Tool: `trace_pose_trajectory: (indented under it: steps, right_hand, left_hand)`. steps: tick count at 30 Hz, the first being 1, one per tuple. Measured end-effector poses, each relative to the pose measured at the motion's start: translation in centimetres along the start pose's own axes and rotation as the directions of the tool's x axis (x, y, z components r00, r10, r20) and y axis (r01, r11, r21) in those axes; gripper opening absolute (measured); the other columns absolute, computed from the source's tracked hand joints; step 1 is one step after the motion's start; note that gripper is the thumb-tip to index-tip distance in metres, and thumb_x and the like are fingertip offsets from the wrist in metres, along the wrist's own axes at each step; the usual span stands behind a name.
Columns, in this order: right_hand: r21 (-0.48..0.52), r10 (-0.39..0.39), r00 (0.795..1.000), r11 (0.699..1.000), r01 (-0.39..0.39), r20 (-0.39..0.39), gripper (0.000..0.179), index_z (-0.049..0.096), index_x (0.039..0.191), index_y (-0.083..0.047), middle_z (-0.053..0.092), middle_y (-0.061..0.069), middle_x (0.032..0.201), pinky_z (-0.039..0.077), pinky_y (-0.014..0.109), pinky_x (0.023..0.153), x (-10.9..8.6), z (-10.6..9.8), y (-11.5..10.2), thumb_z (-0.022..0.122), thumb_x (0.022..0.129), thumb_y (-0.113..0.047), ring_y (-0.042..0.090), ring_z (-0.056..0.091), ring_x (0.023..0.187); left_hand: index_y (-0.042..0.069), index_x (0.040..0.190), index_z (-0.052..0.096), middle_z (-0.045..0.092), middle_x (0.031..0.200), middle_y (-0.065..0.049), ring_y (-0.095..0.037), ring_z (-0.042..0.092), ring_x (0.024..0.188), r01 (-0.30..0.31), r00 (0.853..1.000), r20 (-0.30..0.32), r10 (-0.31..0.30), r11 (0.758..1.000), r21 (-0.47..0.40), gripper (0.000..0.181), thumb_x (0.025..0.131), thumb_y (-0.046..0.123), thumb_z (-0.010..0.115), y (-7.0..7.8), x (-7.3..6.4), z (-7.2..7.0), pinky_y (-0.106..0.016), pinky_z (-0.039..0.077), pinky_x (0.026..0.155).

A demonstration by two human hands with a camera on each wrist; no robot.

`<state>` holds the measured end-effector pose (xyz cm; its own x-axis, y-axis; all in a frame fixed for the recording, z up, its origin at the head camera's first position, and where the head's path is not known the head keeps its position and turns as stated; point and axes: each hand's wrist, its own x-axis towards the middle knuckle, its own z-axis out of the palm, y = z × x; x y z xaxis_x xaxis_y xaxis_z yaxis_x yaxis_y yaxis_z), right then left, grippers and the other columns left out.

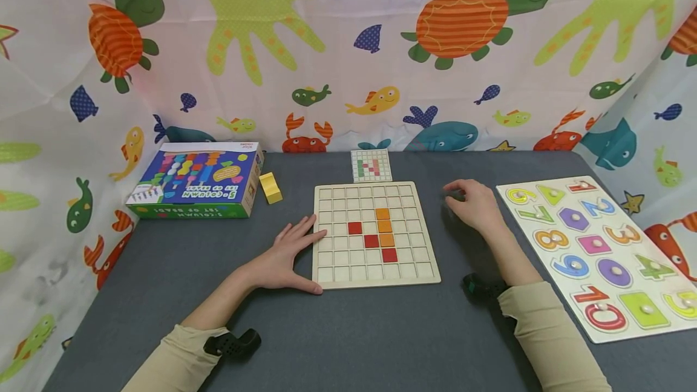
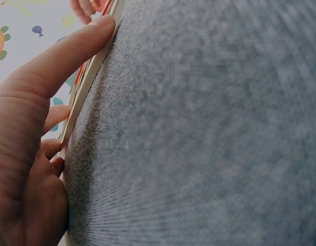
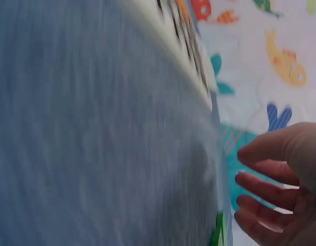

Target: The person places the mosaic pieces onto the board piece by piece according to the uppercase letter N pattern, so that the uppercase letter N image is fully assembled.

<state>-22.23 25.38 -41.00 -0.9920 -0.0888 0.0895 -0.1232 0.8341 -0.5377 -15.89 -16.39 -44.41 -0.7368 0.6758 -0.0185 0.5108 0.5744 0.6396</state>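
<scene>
A wooden grid board (image 1: 376, 274) lies on the dark table, with three red squares (image 1: 371, 241) and three orange squares (image 1: 383, 226) set in its cells. My left hand (image 1: 280, 262) rests along the board's left side, fingers spread and the thumb at the near corner. In the left wrist view the thumb (image 2: 71, 56) touches the board's edge (image 2: 89, 84). To the right of the board, my right hand (image 1: 476, 204) hovers above the table. Its fingers (image 3: 268, 189) are loosely bent and apart, and nothing shows between them.
Behind the board stands a small pattern card (image 1: 372, 166) with coloured squares. Yellow blocks (image 1: 270, 188) sit beside a blue game box (image 1: 198, 180) at the back left. A number and shape puzzle board (image 1: 593, 244) lies at the right. A printed curtain (image 1: 337, 29) hangs behind.
</scene>
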Motion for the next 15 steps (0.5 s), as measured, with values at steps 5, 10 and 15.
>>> trace_pose_trajectory:
  steps: [5,10,15]
  right_hand:
    - [-0.062,0.046,0.999,0.997,-0.044,0.025,0.034,0.062,0.121,0.006,0.05,0.033,0.128,0.029,0.061,0.103,0.2,-1.0,1.9,0.059,0.091,-0.009,0.05,0.04,0.123]
    - [-0.072,0.048,0.997,0.996,-0.043,0.062,0.036,0.06,0.123,0.007,0.05,0.034,0.127,0.034,0.061,0.099,0.4,-1.1,2.6,0.059,0.09,-0.007,0.049,0.044,0.119]
    - [-0.053,0.01,0.998,0.999,-0.007,0.06,0.032,0.064,0.119,0.006,0.06,0.029,0.115,0.043,0.056,0.089,0.4,-0.8,2.4,0.063,0.09,-0.008,0.042,0.055,0.103]
  left_hand:
    - [0.014,0.155,0.028,0.001,0.163,-0.01,-0.029,-0.002,0.149,-0.005,1.0,-0.001,0.005,1.0,0.004,0.109,0.071,0.057,0.081,-0.1,0.0,0.0,-0.055,-0.004,0.115]
    - [0.014,0.155,0.028,0.001,0.163,-0.01,-0.028,-0.003,0.149,-0.004,1.0,-0.002,0.004,1.0,0.004,0.109,0.071,0.057,0.081,-0.1,0.0,0.1,-0.054,-0.004,0.115]
    - [0.014,0.155,0.028,0.001,0.163,-0.01,-0.028,-0.002,0.149,-0.002,1.0,-0.002,0.002,1.0,0.007,0.109,0.071,0.057,0.081,-0.1,0.0,0.1,-0.054,-0.004,0.115]
